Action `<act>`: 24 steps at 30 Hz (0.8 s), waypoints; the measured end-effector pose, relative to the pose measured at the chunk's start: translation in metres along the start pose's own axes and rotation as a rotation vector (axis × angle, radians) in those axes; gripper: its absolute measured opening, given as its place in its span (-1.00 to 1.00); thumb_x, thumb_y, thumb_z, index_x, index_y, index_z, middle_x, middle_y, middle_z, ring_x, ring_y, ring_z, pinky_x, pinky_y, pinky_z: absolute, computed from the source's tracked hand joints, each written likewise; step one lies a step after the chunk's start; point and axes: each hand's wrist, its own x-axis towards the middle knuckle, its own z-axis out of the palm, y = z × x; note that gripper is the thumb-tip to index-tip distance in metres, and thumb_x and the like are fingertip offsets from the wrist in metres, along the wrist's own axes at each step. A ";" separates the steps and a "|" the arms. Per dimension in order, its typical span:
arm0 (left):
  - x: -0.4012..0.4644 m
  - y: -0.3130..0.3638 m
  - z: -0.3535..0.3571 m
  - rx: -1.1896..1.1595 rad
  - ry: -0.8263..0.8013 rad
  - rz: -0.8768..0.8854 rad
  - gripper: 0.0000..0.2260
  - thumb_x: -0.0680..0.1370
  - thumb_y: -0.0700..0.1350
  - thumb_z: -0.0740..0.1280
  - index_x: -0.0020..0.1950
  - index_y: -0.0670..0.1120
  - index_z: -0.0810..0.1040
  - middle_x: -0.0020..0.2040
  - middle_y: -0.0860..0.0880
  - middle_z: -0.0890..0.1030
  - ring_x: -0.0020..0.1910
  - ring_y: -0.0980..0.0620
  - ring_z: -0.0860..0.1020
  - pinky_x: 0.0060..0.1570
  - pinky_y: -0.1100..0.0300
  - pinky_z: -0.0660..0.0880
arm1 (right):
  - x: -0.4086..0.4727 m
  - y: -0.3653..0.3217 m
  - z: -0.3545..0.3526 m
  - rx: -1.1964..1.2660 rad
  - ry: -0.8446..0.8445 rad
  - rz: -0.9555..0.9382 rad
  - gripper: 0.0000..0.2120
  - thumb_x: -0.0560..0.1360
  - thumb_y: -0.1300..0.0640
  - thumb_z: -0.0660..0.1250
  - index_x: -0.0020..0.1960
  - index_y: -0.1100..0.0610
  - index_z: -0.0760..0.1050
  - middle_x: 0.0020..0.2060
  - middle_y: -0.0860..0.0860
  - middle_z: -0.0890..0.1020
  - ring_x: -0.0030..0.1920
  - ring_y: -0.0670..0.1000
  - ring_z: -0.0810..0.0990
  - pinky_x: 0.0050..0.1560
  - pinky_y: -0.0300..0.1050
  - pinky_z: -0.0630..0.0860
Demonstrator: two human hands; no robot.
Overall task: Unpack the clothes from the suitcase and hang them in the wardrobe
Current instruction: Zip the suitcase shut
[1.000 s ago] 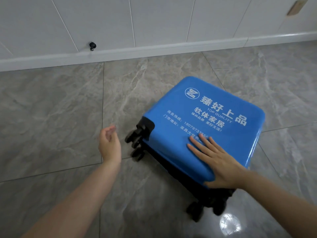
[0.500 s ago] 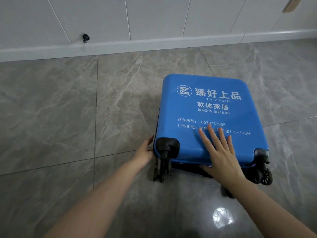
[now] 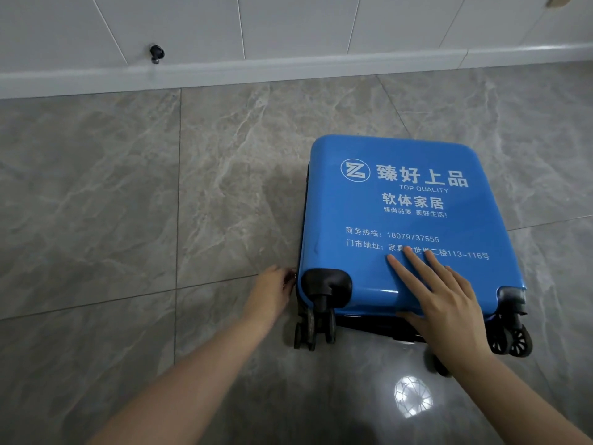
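On the far left, the grey marble-patterned floor (image 3: pixel 134 194) runs up to a white skirting board (image 3: pixel 224 72) at its far edge, where a small black doorstop (image 3: pixel 157 53) sticks out of the wall.

The person's left arm stretches forward from the lower left, the forearm bare. The left hand (image 3: pixel 271 293) sits at the suitcase's left side, just beside the near-left corner, its fingers curled in toward the dark seam there; whether they pinch anything cannot be told, since the fingertips are hidden against the shell.

The blue suitcase (image 3: pixel 404 220) lies flat and closed on the floor, right of centre, white lettering facing up and its wheels (image 3: pixel 313 329) toward the person.

The right arm comes in from the lower right. The right hand (image 3: pixel 439 293) lies palm-down on the lid by its near edge, fingers spread wide and straight, thumb hooked over the near rim, gripping nothing.
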 end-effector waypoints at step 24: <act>-0.087 0.028 0.044 -0.117 0.072 0.072 -0.78 0.60 0.01 0.28 0.04 -0.06 0.66 -0.13 0.09 0.63 -0.17 0.24 0.55 -0.10 0.38 0.45 | 0.032 -0.040 -0.008 0.021 0.103 -0.028 -0.10 0.16 -0.12 0.64 0.44 -0.15 0.38 0.44 -0.04 0.44 0.40 0.10 0.47 0.13 0.10 0.39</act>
